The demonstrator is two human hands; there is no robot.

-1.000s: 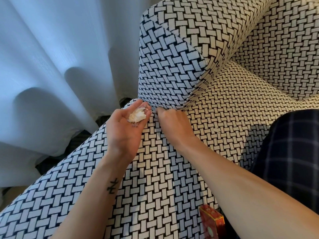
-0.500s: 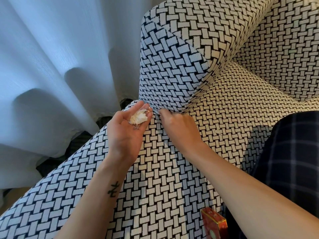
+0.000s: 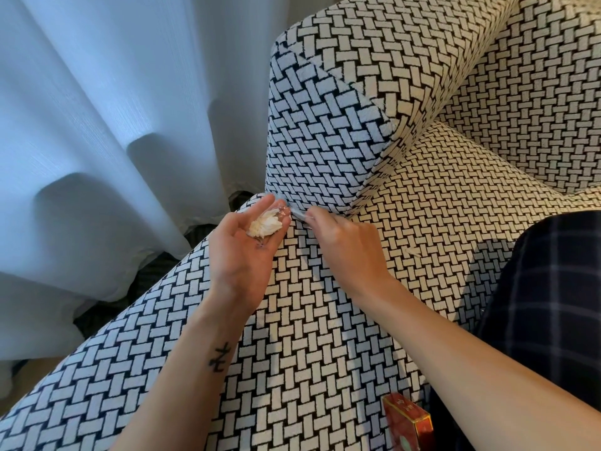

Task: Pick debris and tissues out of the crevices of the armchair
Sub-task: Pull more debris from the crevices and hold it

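**Two hands meet at the armrest seam**

Centre of the frame now, and both hands close in where the bottom edge of the armrest [image 3: 325, 125] sits on the seat cushion [image 3: 439, 196] of the armchair [image 3: 536, 92]. The left hand [image 3: 242, 255] lies palm up, fingers cupped round a crumpled tissue [image 3: 265, 225], thumb reaching up to the crevice [image 3: 346, 213]. Just beside it, the right hand [image 3: 344, 242] is knuckles up, fingertips pinching a thin pale scrap [image 3: 298, 216] right at the mouth of that seam. How much of the scrap is tucked inside, I cannot tell.

As for room, the cushion's edge falls away just left of the left hand, toward the curtain [image 3: 97, 125] in the upper left. To the right there is open weave, with a small pale sliver [image 3: 414, 252] lying loose on it. A plaid garment [image 3: 553, 304] fills the right edge, and a red box [image 3: 406, 424] pokes in at the bottom.
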